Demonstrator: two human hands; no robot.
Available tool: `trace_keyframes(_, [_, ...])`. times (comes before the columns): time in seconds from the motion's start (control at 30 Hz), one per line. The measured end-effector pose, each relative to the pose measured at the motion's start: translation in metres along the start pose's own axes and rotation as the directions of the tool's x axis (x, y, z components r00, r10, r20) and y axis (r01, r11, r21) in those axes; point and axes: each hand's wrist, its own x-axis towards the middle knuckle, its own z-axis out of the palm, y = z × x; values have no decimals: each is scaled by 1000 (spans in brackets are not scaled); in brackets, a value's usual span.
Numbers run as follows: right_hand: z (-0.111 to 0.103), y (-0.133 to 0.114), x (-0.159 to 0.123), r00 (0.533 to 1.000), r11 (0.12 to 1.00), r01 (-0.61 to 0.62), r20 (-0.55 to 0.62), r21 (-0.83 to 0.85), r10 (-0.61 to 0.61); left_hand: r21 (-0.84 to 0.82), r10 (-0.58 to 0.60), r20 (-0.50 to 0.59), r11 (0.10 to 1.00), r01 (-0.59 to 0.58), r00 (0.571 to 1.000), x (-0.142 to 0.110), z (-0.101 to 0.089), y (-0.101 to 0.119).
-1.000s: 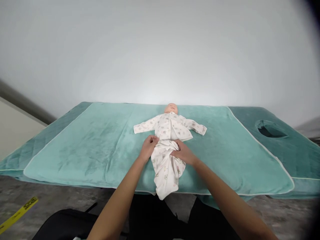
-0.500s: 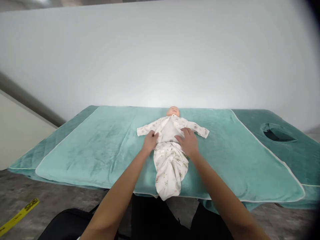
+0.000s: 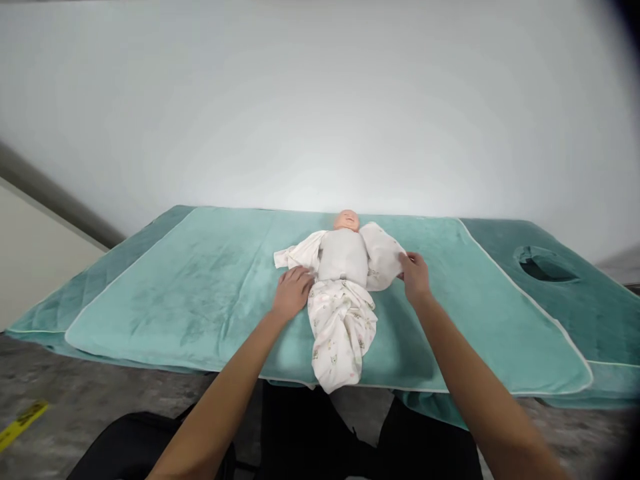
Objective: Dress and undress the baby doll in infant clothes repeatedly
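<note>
A baby doll (image 3: 347, 219) lies on its back, head toward the wall. Its white torso (image 3: 343, 257) is bare between the two spread front panels of a white printed baby shirt (image 3: 384, 257). My right hand (image 3: 415, 275) pinches the edge of the right-hand panel and holds it out to the side. On the left, my left hand (image 3: 294, 291) rests beside the doll's waist with fingers laid out over the shirt's edge, partly covering it. White patterned cloth (image 3: 342, 327) wraps the doll's lower body and legs, bunched and twisted.
Under the doll is a light green cover (image 3: 190, 300) on a padded massage table with a face hole (image 3: 547, 268) at the right. A white wall (image 3: 320, 107) stands behind. A black bag-like object (image 3: 135, 443) and yellow tape (image 3: 23, 425) are at floor level.
The shirt front has been opened outward on both sides, baring the torso. My right hand has moved right with the panel; my left hand has shifted slightly left and down, its fingers now flatter.
</note>
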Motion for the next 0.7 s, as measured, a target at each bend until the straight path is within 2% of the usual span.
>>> trace_keyframes(0.03, [-15, 6, -5, 999, 997, -28, -37, -75, 25, 50, -25, 11, 998, 24, 1000, -5, -3, -1])
trace_keyframes(0.1, [-39, 12, -19, 994, 976, -50, -104, -211, 29, 124, -155, -16, 980, 156, 988, -12, -7, -7])
trace_keyframes(0.17, [-50, 9, -36, 991, 953, 3, -126, -303, -43, 110, -250, -49, 961, 254, 967, -15, -6, -13])
trace_keyframes(0.23, [-44, -4, -51, 990, 939, 119, -28, -322, -135, -4, -261, -33, 965, 261, 965, -12, -1, -14])
trace_keyframes(0.3, [-26, -20, -62, 967, 951, 220, 179, -215, -183, -191, -213, 17, 958, 213, 977, -5, 5, -9])
trace_keyframes(0.37, [-4, -30, -67, 904, 966, 243, 381, -85, -194, -375, -154, 62, 912, 166, 986, 1, 9, 1])
trace_keyframes(0.47, [23, -29, -69, 789, 967, 255, 573, 22, -221, -524, -81, 136, 840, 141, 987, 2, 7, 11])
trace_keyframes(0.6, [29, -24, -68, 659, 903, 427, 666, 51, -349, -542, 51, 275, 833, 111, 960, -6, -3, 10])
trace_keyframes(0.7, [23, -38, -72, 556, 798, 603, 704, 25, -442, -469, 133, 278, 883, 14, 951, -4, -3, 11])
